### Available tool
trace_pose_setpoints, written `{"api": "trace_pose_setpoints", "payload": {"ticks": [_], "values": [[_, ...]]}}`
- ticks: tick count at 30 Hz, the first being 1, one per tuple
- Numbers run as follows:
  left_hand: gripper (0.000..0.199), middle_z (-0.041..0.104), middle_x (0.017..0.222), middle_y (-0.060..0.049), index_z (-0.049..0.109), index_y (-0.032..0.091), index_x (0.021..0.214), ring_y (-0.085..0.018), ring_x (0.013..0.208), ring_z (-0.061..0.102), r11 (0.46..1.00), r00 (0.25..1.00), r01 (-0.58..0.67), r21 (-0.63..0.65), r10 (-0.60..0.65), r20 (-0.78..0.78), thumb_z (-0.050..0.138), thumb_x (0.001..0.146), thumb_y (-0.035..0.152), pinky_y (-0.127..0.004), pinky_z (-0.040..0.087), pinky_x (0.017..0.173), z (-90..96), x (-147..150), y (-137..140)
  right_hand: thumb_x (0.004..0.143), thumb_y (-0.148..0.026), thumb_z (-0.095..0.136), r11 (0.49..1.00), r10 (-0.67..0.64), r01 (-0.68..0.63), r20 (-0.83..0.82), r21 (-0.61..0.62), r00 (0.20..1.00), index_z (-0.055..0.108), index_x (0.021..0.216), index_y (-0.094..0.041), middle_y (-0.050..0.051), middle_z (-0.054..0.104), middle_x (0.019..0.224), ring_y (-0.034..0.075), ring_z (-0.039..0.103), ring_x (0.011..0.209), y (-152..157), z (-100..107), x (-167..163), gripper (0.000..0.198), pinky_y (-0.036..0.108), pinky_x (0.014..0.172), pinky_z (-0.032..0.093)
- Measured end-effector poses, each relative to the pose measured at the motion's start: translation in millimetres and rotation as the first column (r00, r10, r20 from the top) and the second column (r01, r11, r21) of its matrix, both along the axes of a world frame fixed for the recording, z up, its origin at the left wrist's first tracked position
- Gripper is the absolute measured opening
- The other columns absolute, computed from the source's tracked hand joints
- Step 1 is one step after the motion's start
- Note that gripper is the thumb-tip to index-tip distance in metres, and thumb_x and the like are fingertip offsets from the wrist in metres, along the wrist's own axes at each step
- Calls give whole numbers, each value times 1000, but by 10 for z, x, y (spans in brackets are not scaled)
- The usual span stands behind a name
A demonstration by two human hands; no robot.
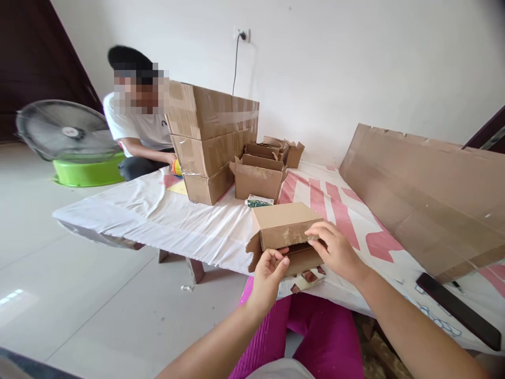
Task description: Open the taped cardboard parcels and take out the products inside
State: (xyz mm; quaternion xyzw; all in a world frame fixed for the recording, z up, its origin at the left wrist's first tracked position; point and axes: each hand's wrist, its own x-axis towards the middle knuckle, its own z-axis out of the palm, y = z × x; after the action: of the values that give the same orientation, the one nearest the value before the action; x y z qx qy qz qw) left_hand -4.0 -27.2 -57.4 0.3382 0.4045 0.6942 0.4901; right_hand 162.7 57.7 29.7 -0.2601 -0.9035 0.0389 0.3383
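Note:
A small cardboard box point(290, 236) lies at the table's near edge, its upper panel raised over a gap at the front and a side flap sticking out on the left. At the box's right front corner, the thumb and fingers of my right hand point(335, 248) are pinched together on its edge. My left hand point(269, 276) is below the front left part, fingers curled and thumb close to them; a fingertip reaches into the gap. Whether something thin is in the left fingers is hidden. Shiny tape shows on the box's front face.
Taped cartons point(215, 142) stand stacked at the back left, beside open boxes point(258, 181) and a small green-and-white packet point(259, 201). A large cardboard sheet point(426, 195) leans at right, near a dark phone point(457, 309). Another person point(138, 126) crouches behind the stack, by a fan point(69, 130).

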Motion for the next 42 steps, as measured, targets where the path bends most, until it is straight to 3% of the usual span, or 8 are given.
{"api": "trace_pose_setpoints", "payload": {"ticks": [7, 12, 18, 23, 30, 35, 39, 42], "values": [[37, 67, 110, -10, 52, 20, 84, -21, 106, 61, 1000, 1000, -12, 18, 12, -3, 75, 72, 46, -36, 46, 92, -26, -14, -5, 91, -10, 48, 968, -2, -70, 286, 240, 958, 70, 106, -24, 7, 64, 96, 21, 54, 92, 259, 61, -279, 30, 38, 83, 47], [35, 68, 110, -11, 52, 20, 83, -21, 104, 63, 1000, 1000, -2, 17, 2, -24, 74, 73, 46, -35, 47, 90, -48, -39, -11, 93, -10, 45, 935, -48, -83, 354, 344, 934, 70, 94, -20, 8, 64, 95, 22, 52, 94, 238, 49, -275, 28, 38, 85, 45], [34, 68, 110, -11, 53, 20, 83, -21, 104, 63, 1000, 999, -15, -4, 15, -48, 72, 75, 47, -36, 47, 92, -86, -28, -16, 87, -10, 55, 969, 13, -107, 386, 223, 923, 65, 97, -19, 8, 60, 97, 23, 51, 96, 308, 128, -297, 17, 40, 86, 44], [32, 69, 109, -11, 54, 20, 82, -22, 105, 63, 1000, 999, -20, -1, 20, -35, 72, 75, 45, -38, 45, 96, -109, -28, -7, 80, -6, 60, 981, 77, -152, 475, 121, 877, 63, 80, -19, 5, 55, 89, 21, 50, 88, 402, 239, -363, 14, 36, 80, 44], [31, 70, 108, -9, 55, 20, 82, -21, 105, 63, 999, 999, -33, 0, 33, -21, 72, 75, 45, -36, 46, 95, -108, -43, -16, 80, -7, 60, 975, 102, -182, 473, 128, 875, 65, 90, -20, 6, 56, 92, 21, 50, 90, 406, 223, -366, 17, 36, 81, 43], [33, 70, 108, -9, 55, 20, 84, -20, 101, 64, 998, 999, -51, -22, 51, -21, 72, 74, 46, -36, 47, 92, -100, -46, -9, 85, -9, 56, 965, 76, -186, 482, 183, 873, 64, 76, -20, 5, 55, 86, 20, 49, 85, 409, 207, -334, 16, 34, 76, 42], [32, 69, 104, -8, 54, 20, 89, -19, 100, 63, 999, 999, -51, -17, 51, -15, 72, 75, 43, -35, 49, 91, -82, -58, -23, 90, -14, 52, 979, 31, -86, 280, 185, 960, 60, 81, -19, 5, 58, 83, 19, 53, 80, 269, 120, -288, 13, 32, 73, 43], [32, 67, 95, -5, 56, 20, 95, -17, 93, 64, 999, 1000, 27, 32, -28, 8, 74, 76, 39, -33, 52, 85, -31, -41, -86, 90, -21, 55, 999, 35, -38, 103, 28, 994, 54, 80, -21, 1, 58, 75, 15, 54, 68, -3, -51, -268, 10, 28, 66, 43]]}}
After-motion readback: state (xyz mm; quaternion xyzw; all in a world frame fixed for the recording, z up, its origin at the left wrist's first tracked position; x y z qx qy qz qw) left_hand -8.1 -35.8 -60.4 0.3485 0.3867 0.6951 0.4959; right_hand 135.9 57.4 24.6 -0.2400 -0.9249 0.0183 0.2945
